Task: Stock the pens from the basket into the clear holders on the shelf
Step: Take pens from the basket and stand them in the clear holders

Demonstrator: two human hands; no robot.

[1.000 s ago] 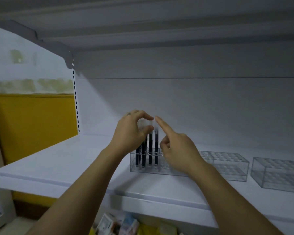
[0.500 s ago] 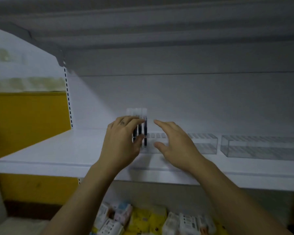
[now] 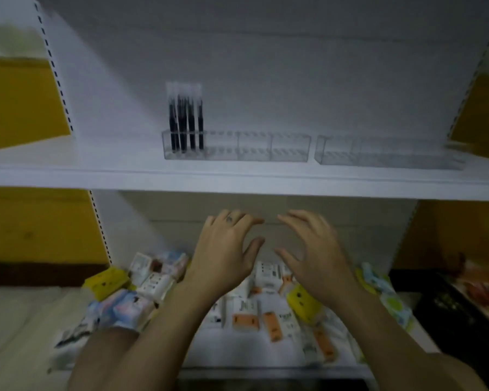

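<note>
**Both hands spread, nothing held, below the pen shelf**

A small cluster of dark pens (image 3: 184,122) with clear caps stands upright in the left end of the left holder (image 3: 254,146). This is a clear, divided box sitting near the front edge of the white upper shelf (image 3: 96,170), about midway along it. The other compartments of that holder show no pens. Just beside it to the right, close to it though contact cannot be told, is the right holder (image 3: 387,153), also clear and reaching toward the shelf's right end.

Both hands hang in front of the opening under the upper shelf's front edge, backs to the camera. The left hand (image 3: 226,249) has its fingers fanned and lightly bent, with the thumb pointing inward. The right hand (image 3: 314,249) mirrors it. Neither grips anything, and the two thumbs are near each other but apart.

Beneath the hands, the lower shelf (image 3: 237,354) carries a loose jumble of goods:

- white packets (image 3: 244,320) with orange panels, toward the middle
- yellow packs (image 3: 105,280) at the left, and another near the right wrist
- pale blue packs (image 3: 124,306) by the left forearm

There is printing on these packets, but it is too blurred to read — no brand name can be made out. A yellow wall (image 3: 20,103) shows beyond the perforated upright (image 3: 57,77) at the upper shelf's left end.
</note>
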